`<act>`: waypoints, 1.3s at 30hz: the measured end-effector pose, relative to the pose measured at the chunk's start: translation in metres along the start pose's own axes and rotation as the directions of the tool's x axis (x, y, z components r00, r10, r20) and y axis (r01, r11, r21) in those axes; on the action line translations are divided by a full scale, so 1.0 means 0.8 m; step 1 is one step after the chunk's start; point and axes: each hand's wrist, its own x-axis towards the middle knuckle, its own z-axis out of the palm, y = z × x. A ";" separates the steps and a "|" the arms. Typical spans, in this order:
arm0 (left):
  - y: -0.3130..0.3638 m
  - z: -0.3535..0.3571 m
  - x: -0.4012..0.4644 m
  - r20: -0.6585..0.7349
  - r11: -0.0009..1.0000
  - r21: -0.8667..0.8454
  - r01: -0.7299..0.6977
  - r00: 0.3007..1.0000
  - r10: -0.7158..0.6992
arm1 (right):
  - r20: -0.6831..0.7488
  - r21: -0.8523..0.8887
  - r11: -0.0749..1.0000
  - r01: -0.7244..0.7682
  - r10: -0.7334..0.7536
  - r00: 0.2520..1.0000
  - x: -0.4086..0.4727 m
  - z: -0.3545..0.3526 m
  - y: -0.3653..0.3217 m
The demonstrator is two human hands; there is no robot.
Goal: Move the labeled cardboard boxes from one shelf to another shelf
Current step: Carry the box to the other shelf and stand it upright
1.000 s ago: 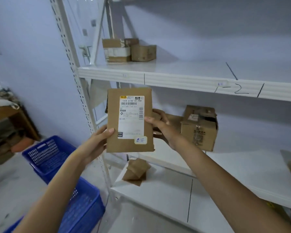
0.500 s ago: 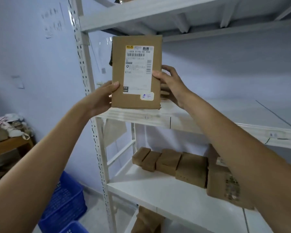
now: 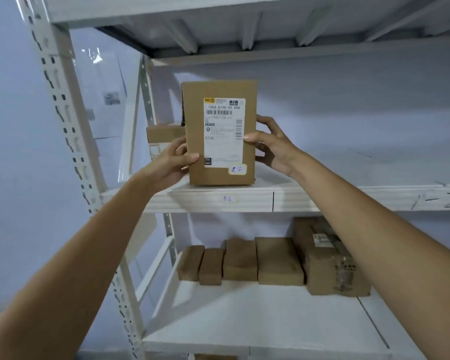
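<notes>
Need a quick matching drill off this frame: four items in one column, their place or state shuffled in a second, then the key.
Items
1. labeled box
2. left hand
3. row of brown boxes
4. small box

Places or states
A. lined up on the lower shelf
B. upright on the front edge of the upper shelf, label facing the camera
C. farther back on the upper shelf, left of the labeled box
D. gripping the labeled box's left edge, opposite the right hand

Pairs: 1-B, 2-D, 3-A, 4-C
</notes>
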 end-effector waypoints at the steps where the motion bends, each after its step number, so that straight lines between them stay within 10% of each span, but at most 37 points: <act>1: -0.006 -0.005 0.004 0.023 1.000 -0.006 0.000 1.000 0.001 | -0.010 0.005 1.000 -0.004 0.004 1.000 -0.001 0.001 0.002; 28: 0.002 -0.006 -0.004 0.057 0.995 0.076 0.063 0.996 -0.067 | -0.004 -0.126 0.986 -0.108 0.109 0.994 -0.016 0.001 -0.004; 33: 0.008 -0.013 -0.027 -0.034 0.927 0.346 0.142 0.990 -0.139 | -0.131 -0.266 0.961 -0.074 0.040 0.991 -0.050 0.003 -0.009; 39: -0.031 0.061 -0.140 -0.310 0.846 0.519 -0.123 0.895 0.320 | -0.328 -0.437 0.878 0.193 -0.355 0.875 -0.175 0.012 0.030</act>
